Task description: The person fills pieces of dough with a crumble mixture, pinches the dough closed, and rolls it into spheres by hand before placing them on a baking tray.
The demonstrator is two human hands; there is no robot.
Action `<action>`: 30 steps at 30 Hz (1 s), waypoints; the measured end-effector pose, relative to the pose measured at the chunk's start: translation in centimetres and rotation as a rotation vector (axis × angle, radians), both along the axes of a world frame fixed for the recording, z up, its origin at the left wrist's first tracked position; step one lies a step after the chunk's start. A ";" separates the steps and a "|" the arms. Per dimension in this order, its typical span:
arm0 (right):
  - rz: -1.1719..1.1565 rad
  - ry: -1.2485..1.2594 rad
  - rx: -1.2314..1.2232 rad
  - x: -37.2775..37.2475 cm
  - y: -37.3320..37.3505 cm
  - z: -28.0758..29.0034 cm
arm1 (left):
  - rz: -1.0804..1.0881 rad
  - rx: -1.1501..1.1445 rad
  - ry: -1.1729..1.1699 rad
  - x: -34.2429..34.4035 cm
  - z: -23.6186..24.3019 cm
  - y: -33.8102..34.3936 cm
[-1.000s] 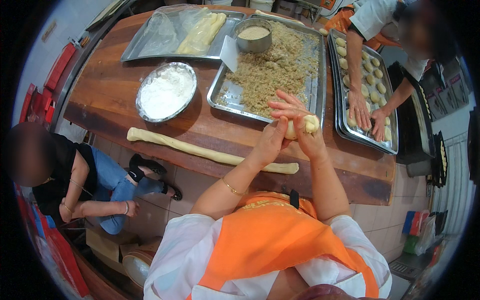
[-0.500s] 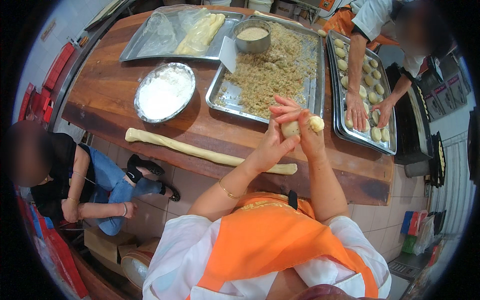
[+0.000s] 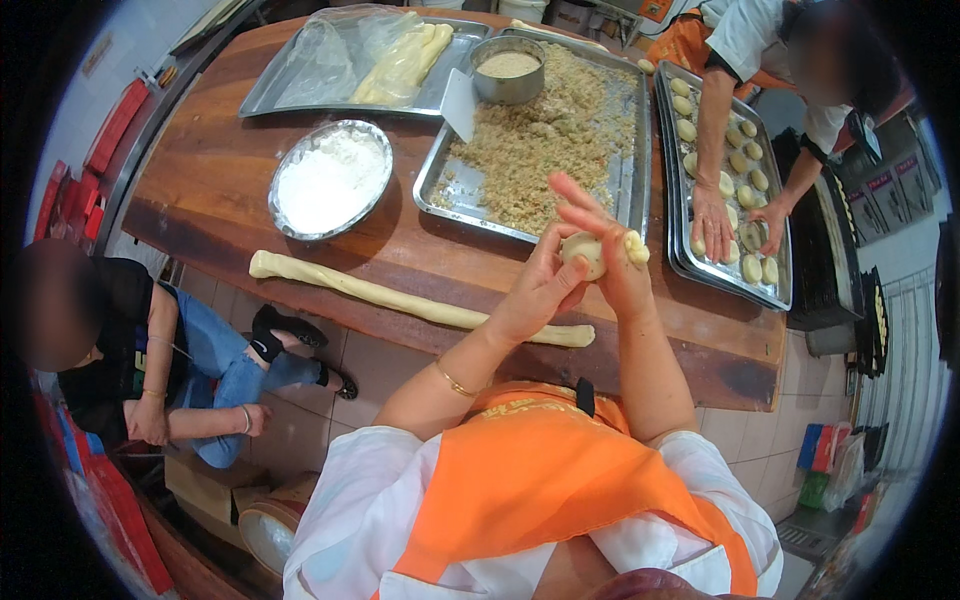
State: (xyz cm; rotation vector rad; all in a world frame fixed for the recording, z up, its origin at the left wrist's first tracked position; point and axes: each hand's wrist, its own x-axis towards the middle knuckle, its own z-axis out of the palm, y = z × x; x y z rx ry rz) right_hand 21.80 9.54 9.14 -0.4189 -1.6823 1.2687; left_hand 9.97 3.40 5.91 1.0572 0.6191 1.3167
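Between my hands, above the near edge of the filling tray, sits a round ball of pale dough (image 3: 583,256). My left hand (image 3: 541,283) is closed around its near left side, the thumb pressed on it. My right hand (image 3: 622,266) grips it from the other side, with some fingers stretched up and away. A small lump of dough (image 3: 636,247) pokes out between the fingers of my right hand. Below my wrists, a long dough rope (image 3: 400,302) lies along the table's near edge, its right part passing behind my left forearm.
A metal tray (image 3: 432,190) of crumbly filling (image 3: 540,150) holds a round tin (image 3: 508,72) and a white scraper (image 3: 459,104). Left stand a bowl of white flour (image 3: 333,182) and a tray with plastic-covered dough (image 3: 404,68). A co-worker's hands (image 3: 712,222) press dough pieces on stacked trays (image 3: 672,222); another person (image 3: 140,350) sits left.
My hands have shifted slightly around the dough ball, showing more of it, and my right fingers have lifted apart. The co-worker's hand on the right has moved slightly over the dough pieces.
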 end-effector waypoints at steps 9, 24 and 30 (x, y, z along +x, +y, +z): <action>0.071 -0.136 0.064 1.9 1.7 -1.2 | 0.154 -0.034 0.007 1.7 1.2 0.0; -0.335 -0.620 0.181 2.8 -0.2 3.4 | 0.037 -0.271 -0.429 1.4 0.6 0.4; -0.244 -0.778 -0.096 4.0 0.1 5.9 | 0.064 -0.166 -0.484 0.8 0.3 0.0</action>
